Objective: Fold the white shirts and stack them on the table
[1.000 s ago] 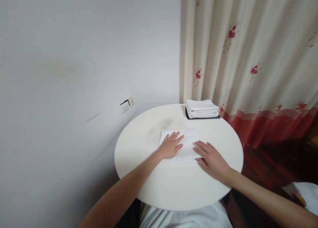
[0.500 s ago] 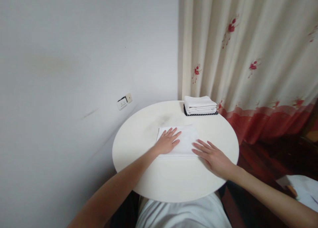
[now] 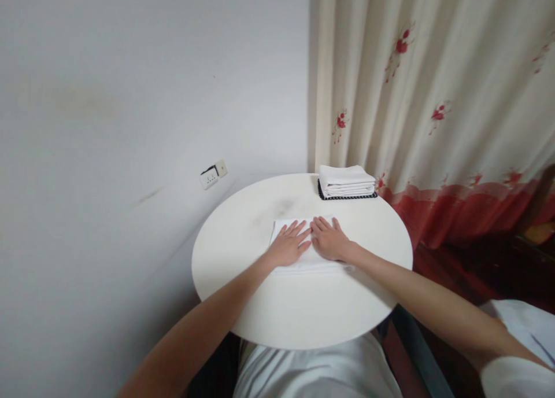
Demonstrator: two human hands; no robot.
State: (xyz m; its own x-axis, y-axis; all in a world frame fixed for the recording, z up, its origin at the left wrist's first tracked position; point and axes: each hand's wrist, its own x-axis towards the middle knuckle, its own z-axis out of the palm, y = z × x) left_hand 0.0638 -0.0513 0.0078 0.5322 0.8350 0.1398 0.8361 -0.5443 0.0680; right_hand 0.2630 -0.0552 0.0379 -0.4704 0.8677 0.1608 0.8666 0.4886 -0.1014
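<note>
A folded white cloth [image 3: 310, 264] lies flat on the round white table [image 3: 303, 317], its long side toward me. On its left part rests my left hand [image 3: 289, 246], palm down with the fingers spread. My right hand [image 3: 328, 239] lies flat on the cloth's right part, fingers stretched forward, close beside the left fingertips. Neither hand grips anything. Both hands and wrists hide much of the cloth's middle and right.
A stack of folded white cloths [image 3: 347, 181] sits on a dark, patterned-edge mat [image 3: 350, 198] at the table's back right. A wall with a socket [image 3: 210, 179] borders the left. A flowered curtain [image 3: 416, 97] hangs behind. White material [image 3: 522, 323] lies at lower right.
My right hand has moved left and forward from the cloth's right edge onto its surface, beside my left hand. The left hand has stayed in place on the cloth.
</note>
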